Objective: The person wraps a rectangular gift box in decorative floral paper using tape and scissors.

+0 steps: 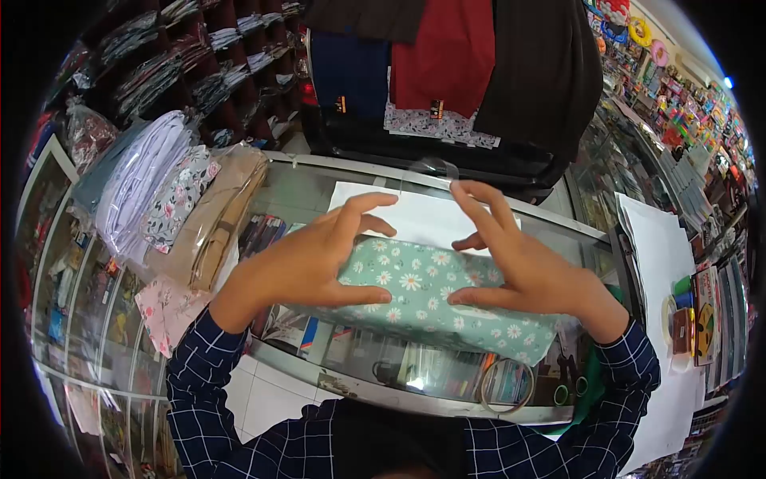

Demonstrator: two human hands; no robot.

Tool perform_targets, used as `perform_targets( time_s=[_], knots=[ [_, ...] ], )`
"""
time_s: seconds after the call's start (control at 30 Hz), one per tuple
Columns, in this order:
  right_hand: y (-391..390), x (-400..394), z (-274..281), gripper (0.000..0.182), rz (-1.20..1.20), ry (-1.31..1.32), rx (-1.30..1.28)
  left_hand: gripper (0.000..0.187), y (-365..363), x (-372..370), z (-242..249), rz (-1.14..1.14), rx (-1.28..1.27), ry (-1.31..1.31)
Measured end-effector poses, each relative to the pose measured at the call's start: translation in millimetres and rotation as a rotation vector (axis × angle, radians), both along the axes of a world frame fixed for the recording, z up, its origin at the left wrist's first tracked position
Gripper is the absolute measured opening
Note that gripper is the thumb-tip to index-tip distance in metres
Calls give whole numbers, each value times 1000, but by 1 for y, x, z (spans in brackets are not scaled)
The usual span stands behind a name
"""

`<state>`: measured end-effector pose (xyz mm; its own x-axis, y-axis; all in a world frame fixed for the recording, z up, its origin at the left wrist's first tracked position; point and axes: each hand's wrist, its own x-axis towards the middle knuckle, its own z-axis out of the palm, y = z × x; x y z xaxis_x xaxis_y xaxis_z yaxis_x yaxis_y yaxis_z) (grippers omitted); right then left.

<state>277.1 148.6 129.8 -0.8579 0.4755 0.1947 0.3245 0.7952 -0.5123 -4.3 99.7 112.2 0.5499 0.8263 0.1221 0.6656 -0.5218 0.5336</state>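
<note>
A package in green daisy-patterned wrapping paper (411, 281) lies on the glass counter in front of me. My left hand (323, 263) is at its left part, fingers spread and curved, thumb along the paper. Over the right part is my right hand (531, 267), also with fingers apart and the thumb at the paper. A blurred clear strip, like tape (433, 166), curls at my right index fingertip; whether it is stuck there I cannot make out. White paper (415, 211) lies behind the package.
A tape roll (507, 385) and green-handled scissors (571, 391) lie near the counter's front edge. Bagged folded clothes (148, 188) are piled at left. Trousers (443, 56) hang over a black seat behind the counter. White sheets (650, 239) lie at right.
</note>
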Motion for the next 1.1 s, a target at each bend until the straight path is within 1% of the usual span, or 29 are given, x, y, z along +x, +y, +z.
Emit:
perform_targets(
  time_s=[0.03, 0.07, 0.1, 0.13, 0.17, 0.2, 0.23, 0.33, 0.37, 0.43, 0.5, 0.63, 0.7, 0.73, 0.8, 0.83, 0.87, 0.9, 0.93, 0.97, 1.03, 1.1],
  knots=[
    [2, -2, -5, 91, -22, -16, -47, 107, 1, 3, -3, -29, -8, -46],
    [5, -2, -11, 88, -44, -33, -96, 104, -1, 5, -4, -48, 34, -45],
    [9, -2, -19, 81, -20, 23, -105, 102, -3, 8, -4, -66, 76, -47],
    [10, -1, -23, 81, -21, 22, -106, 100, -4, 9, -4, -83, 118, -49],
    [11, -1, -26, 81, -20, 20, -107, 105, -1, 9, -8, -163, 254, 8],
    [12, -1, -29, 80, -19, 17, -109, 106, 0, 10, -10, -153, 242, 20],
    [11, -1, -29, 87, -59, -12, -135, 107, 1, 11, -11, -142, 226, 32],
    [3, -3, -24, 103, 22, 107, -111, 108, 4, 14, -13, -128, 188, 22],
    [1, -5, -25, 118, 71, 162, -65, 108, 6, 14, -14, -134, 191, 15],
    [-3, -6, -23, 121, 43, 116, -78, 107, 6, 15, -13, -124, 154, 29],
    [-5, -6, -20, 123, 24, 58, -75, 109, 6, 16, -14, -138, 182, 21],
    [-5, -6, -19, 127, 7, 54, -133, 112, 5, 20, -17, -216, 333, -86],
    [-2, -4, -21, 133, -14, 64, -157, 113, 2, 20, -19, -189, 275, -134],
    [3, -3, -23, 130, 5, 114, -233, 114, 1, 20, -19, -175, 248, -157],
    [23, -2, -29, 123, 47, 212, -391, 119, 5, 20, -18, -194, 285, -128],
    [38, -3, -33, 107, 66, 224, -297, 122, 7, 21, -17, -203, 300, -113],
    [50, -6, -36, 87, 74, 287, -289, 123, 7, 22, -16, -186, 292, -94],
    [68, -8, -43, 81, 66, 271, -202, 123, 7, 23, -12, -169, 286, -75],
    [85, -11, -51, 75, 58, 257, -114, 124, 6, 23, -9, -153, 281, -54],
    [97, -15, -60, 73, 88, 273, -121, 126, 6, 24, -6, -125, 190, -35],
    [114, -22, -75, 68, 148, 308, -136, 128, 5, 27, 0, -92, 93, 72],
    [122, -27, -82, 67, 102, 310, -140, 131, 6, 31, 7, -37, -32, 136]
  ],
)
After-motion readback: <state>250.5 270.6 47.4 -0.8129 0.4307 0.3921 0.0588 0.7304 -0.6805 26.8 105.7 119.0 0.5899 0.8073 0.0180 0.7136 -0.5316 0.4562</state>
